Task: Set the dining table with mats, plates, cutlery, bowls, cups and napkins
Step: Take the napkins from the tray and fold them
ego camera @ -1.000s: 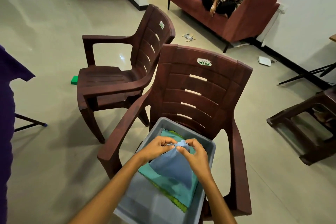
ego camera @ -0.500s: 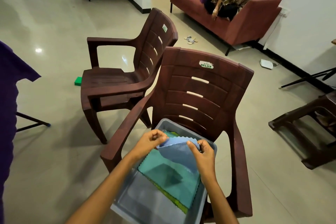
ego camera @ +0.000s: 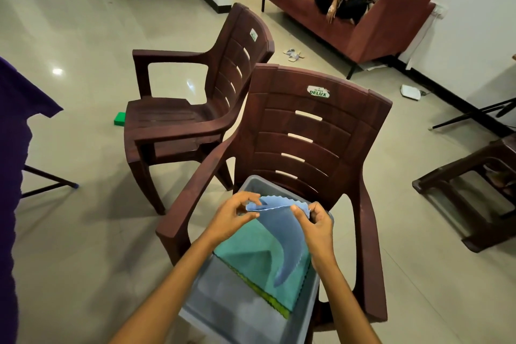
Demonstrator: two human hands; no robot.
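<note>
A grey plastic bin (ego camera: 240, 315) sits on the seat of a brown plastic chair (ego camera: 307, 131) in front of me. Inside it lie folded cloths: a teal one (ego camera: 245, 251) on top, with a yellow-green edge (ego camera: 265, 296) showing beneath. A blue napkin (ego camera: 279, 234) with a zigzag edge hangs above the bin. My left hand (ego camera: 234, 218) pinches its top left corner. My right hand (ego camera: 315, 220) pinches its top right edge. The napkin's lower tip droops onto the teal cloth.
A second brown chair (ego camera: 201, 98) stands to the left behind the first. A purple cloth (ego camera: 14, 176) hangs at the left edge. A dark stool (ego camera: 474, 190) is on the right. A person sits on a red sofa (ego camera: 363, 25) at the back. A green block (ego camera: 120, 119) lies on the floor.
Both hands have moved apart along the blue napkin's top edge, spreading it wider. The napkin now hangs in a curved sheet instead of a bunched peak.
</note>
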